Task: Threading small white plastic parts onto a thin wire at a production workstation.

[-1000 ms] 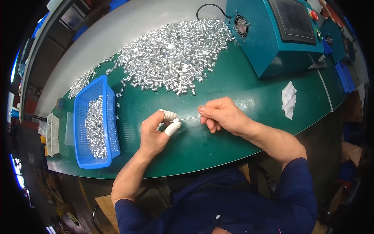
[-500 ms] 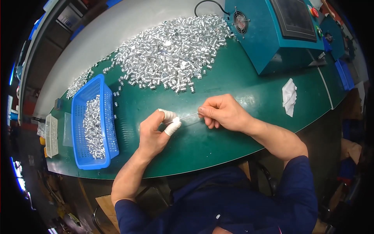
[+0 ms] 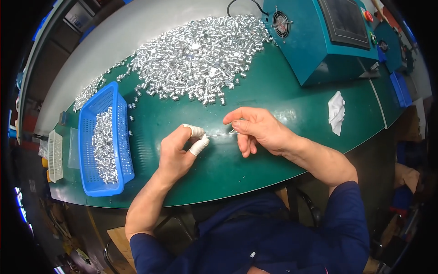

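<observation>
left hand [image 3: 174,148] is pinching thin metal rod [image 3: 221,134] between thumb and index finger, both wearing white finger covers [image 3: 199,145]; gap there is looking narrow. the covers are hiding whether a small part is sitting on that end. right hand [image 3: 264,130] is keeping its index finger spread wide, other fingers curling near the rod's right end; cannot tell how firmly it is gripping. rod is hanging roughly level between both hands, above green counter [image 3: 205,176].

risks, my judgement: with that index finger standing off, the right end could be slipping or swinging down. smooth covers could be letting the left end twist. uneven pull from the two hands could be bending something so thin. a dropped part could be rolling away, or getting lost among loose metal parts [image 3: 196,59] heaping behind. blue basket [image 3: 126,157] is standing near the left forearm, so a careless elbow could be knocking it and spilling its contents.
</observation>
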The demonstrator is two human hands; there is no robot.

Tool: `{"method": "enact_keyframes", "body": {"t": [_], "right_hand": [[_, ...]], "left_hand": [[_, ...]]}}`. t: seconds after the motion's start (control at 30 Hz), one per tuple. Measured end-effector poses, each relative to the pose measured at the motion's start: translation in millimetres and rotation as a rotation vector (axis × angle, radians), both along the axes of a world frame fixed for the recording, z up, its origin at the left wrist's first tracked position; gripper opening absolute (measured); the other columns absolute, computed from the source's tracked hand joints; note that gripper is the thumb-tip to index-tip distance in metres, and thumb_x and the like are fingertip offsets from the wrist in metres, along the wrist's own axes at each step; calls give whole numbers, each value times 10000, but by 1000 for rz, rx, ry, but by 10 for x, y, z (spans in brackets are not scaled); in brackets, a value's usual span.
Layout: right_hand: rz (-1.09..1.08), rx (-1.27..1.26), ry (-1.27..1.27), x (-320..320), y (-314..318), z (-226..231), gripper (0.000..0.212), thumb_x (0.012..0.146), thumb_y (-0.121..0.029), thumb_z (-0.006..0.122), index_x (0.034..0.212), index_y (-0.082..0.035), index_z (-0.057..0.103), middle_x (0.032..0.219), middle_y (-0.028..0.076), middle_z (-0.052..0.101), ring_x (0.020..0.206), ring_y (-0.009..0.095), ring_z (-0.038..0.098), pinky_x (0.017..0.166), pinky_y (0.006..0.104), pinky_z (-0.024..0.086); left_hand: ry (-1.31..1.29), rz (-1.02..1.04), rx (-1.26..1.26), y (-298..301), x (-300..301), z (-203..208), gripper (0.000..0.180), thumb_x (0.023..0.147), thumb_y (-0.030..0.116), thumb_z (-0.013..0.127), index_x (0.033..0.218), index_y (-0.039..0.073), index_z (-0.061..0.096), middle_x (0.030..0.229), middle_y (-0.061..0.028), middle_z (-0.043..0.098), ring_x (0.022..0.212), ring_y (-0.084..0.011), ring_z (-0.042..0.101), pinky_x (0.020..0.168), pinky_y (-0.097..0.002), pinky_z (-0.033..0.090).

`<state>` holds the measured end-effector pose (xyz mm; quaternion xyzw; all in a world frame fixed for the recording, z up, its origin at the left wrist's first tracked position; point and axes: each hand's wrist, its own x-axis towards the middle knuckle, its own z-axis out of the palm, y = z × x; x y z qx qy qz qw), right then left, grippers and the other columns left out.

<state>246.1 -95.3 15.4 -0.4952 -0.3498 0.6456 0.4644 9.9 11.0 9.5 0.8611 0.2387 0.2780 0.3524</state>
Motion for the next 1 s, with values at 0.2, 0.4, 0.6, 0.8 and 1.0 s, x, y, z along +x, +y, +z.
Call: {"method": "enact_keyframes", "body": {"t": [0.2, 0.4, 0.6, 0.8, 1.0], "right_hand": [[-32, 102, -59, -72, 16, -77, 266, 1024, -184, 600, 1225, -11, 613, 745, 62, 694, 668, 128, 674, 561, 251, 508], [-230, 872, -924, -42, 20, -103, 120, 896, -83, 730, 990, -9, 726, 834, 116, 716, 730, 235, 706, 648, 315, 543], [31, 92, -260, 7, 46, -138, 143, 977, -152, 669, 988, -13, 699, 732, 31, 689, 670, 130, 668, 611, 280, 537], [-204, 583, -571, -130, -22, -33, 143, 935, -113, 716, 1016, 2, 694, 824, 56, 709, 742, 125, 672, 620, 286, 534], [-5, 137, -279, -47, 5, -117, 190, 943, -195, 697, 1030, -27, 705, 783, 93, 706, 680, 207, 678, 613, 311, 531]], "left_hand": [[-18, 26, -78, 44, -38, -1, 150, 840, 22, 754, 944, -12, 650, 837, -71, 679, 756, -133, 648, 706, -267, 506], [-53, 94, -356, 38, -28, -33, 156, 830, 46, 781, 925, 4, 664, 815, -78, 678, 726, -152, 652, 692, -288, 525], [-99, 13, 70, -11, -34, 26, 165, 803, 4, 787, 903, -4, 655, 793, -87, 661, 723, -160, 652, 678, -283, 520], [-84, 72, -285, 22, -90, -24, 146, 828, 29, 776, 911, -7, 661, 829, -71, 688, 753, -137, 654, 699, -279, 521], [-77, 36, -69, -11, -60, 64, 141, 822, 28, 779, 903, -7, 669, 835, -74, 696, 768, -134, 654, 727, -276, 523]]}}
